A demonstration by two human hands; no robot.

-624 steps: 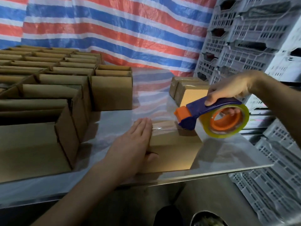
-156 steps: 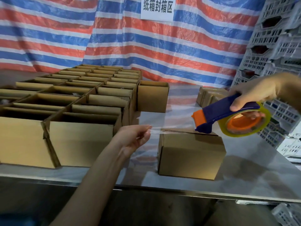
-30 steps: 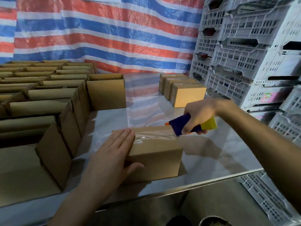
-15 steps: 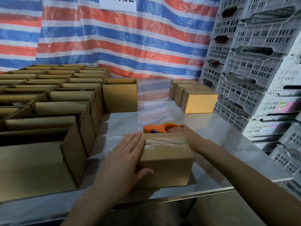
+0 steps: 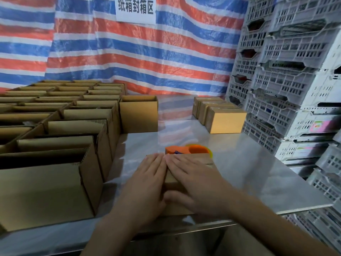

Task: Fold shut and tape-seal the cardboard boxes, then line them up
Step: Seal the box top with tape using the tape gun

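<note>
The small cardboard box point(image 5: 203, 158) sits near the front edge of the steel counter point(image 5: 249, 172), its flaps folded shut. Both hands lie on its top side by side, index fingers nearly touching. The left hand point(image 5: 145, 183) is flat with straight fingers, gripping nothing. The right hand point(image 5: 195, 183) is equally flat and released, its thumb hanging down the near face. The seam beneath them is mostly covered, so whether tape runs along it cannot be told.

Just behind the box, an orange tape dispenser point(image 5: 184, 149) lies on the counter, untouched. To the left stand rows of open cardboard boxes point(image 5: 55, 191). A short row of sealed boxes point(image 5: 224, 121) stands at the far right, beside stacked grey plastic crates point(image 5: 286, 80). A red, white and blue striped tarp point(image 5: 147, 52) hangs behind, bearing a white sign point(image 5: 135, 9).
</note>
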